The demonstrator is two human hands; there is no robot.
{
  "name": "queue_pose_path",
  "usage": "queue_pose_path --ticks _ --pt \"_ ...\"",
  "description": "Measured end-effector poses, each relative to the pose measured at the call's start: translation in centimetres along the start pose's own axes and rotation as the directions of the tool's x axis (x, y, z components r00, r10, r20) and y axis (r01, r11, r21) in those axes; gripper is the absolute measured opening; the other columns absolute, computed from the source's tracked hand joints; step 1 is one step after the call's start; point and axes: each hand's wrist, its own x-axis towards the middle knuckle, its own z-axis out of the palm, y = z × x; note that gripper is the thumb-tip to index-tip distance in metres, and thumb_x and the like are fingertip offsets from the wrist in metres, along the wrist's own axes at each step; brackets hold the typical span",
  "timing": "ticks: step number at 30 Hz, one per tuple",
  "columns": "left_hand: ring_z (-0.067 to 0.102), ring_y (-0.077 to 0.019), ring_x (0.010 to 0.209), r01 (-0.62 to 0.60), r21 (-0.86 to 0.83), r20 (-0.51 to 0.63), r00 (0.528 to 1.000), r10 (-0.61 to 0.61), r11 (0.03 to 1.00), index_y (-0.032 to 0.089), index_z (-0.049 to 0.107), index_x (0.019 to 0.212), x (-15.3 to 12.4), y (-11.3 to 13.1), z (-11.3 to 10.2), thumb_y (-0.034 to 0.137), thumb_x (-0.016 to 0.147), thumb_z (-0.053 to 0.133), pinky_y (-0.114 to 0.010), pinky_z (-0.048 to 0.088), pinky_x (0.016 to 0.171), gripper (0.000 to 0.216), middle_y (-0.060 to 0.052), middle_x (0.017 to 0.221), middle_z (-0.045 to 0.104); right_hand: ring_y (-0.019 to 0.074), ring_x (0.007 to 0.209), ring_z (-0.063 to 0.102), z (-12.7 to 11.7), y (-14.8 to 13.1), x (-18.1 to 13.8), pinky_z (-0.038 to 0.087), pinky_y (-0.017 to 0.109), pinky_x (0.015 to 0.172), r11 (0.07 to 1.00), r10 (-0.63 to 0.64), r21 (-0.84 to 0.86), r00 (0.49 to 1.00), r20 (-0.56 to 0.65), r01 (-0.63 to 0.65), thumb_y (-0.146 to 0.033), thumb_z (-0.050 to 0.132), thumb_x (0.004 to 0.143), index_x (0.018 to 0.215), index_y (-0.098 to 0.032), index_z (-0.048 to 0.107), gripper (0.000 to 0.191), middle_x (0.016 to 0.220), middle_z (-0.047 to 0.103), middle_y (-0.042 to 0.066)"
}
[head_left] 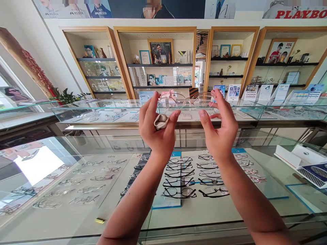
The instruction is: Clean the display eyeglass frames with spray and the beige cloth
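Thin-framed glasses [189, 99] held up at upper centre of frame; left hand [160, 137] and right hand [221, 131] grasped outer edges by fingertips, seemingly sparing lenses smudges; cloth [160, 121] tucked into left palm, presumably freeing fingertips

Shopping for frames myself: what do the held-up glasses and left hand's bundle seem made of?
Glasses: probably metal rims, thin, shiny and wiry; clear lenses, glass or plastic unclear. Bundle: likely soft matte cloth, cream-coloured, with rolled folds.

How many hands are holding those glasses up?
2. The left hand holds one end of the wire-rimmed eyeglasses and has a beige cloth tucked in it; the right hand holds the other. No others show.
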Motion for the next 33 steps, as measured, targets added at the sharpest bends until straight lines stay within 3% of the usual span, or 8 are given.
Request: queue_pose_path --ticks 9,14,19,24,33 --pt "0.072 -0.0245 0.101 0.006 0.013 -0.009 1.0 -0.005 1.0 0.039 0.078 0.147 -0.03 -0.15 0.03 0.026 0.089 0.09 -0.041 0.062 0.081 0.06 -0.008 0.142 0.08 0.0357 0.137 0.074 0.02 0.13 -0.12 0.073 0.051 0.09 0.999 0.042 0.026 0.999 0.025 -0.042 -0.047 0.061 0.113 0.179 -0.039 0.043 0.069 0.168 0.065 0.013" --pt "0.071 -0.0255 0.107 0.041 -0.059 0.045 0.998 -0.038 0.997 0.037 0.075 0.151 -0.1 -0.44 -0.08 0.033 0.093 0.09 -0.042 0.062 0.086 0.06 -0.01 0.149 0.077 0.0354 0.137 0.074 0.01 0.26 -0.15 0.072 0.049 0.088 1.0 0.005 0.018 1.0 0.028 -0.005 -0.047 0.059 0.114 0.181 -0.039 0.041 0.069 0.169 0.064 0.013" --pt "0.071 -0.0242 0.106 -0.027 -0.086 0.015 0.999 0.028 0.996 0.035 0.075 0.152 -0.12 -0.56 0.0 0.033 0.095 0.089 -0.04 0.06 0.089 0.059 -0.01 0.145 0.079 0.0337 0.131 0.077 -0.08 0.05 -0.12 0.072 0.047 0.087 1.0 0.002 -0.001 1.0 0.016 -0.002 -0.047 0.059 0.115 0.178 -0.034 0.045 0.066 0.166 0.067 0.015" --pt "0.071 -0.024 0.105 -0.064 -0.077 0.003 0.998 0.065 0.995 0.036 0.075 0.153 -0.07 -0.47 0.04 0.03 0.096 0.087 -0.04 0.06 0.089 0.059 -0.009 0.143 0.08 0.0369 0.137 0.074 -0.13 0.06 -0.16 0.072 0.051 0.09 1.0 0.023 -0.007 0.999 0.041 -0.023 -0.046 0.058 0.114 0.182 -0.036 0.04 0.07 0.169 0.063 0.015" --pt "0.072 -0.0255 0.114 -0.009 -0.056 0.046 0.999 0.011 0.998 0.036 0.073 0.155 -0.17 -0.84 -0.05 0.032 0.095 0.087 -0.041 0.062 0.091 0.062 -0.009 0.149 0.078 0.0346 0.132 0.076 -0.18 0.11 -0.07 0.072 0.048 0.086 1.0 -0.014 -0.024 1.0 0.025 0.015 -0.045 0.058 0.115 0.181 -0.036 0.041 0.069 0.166 0.066 0.015"
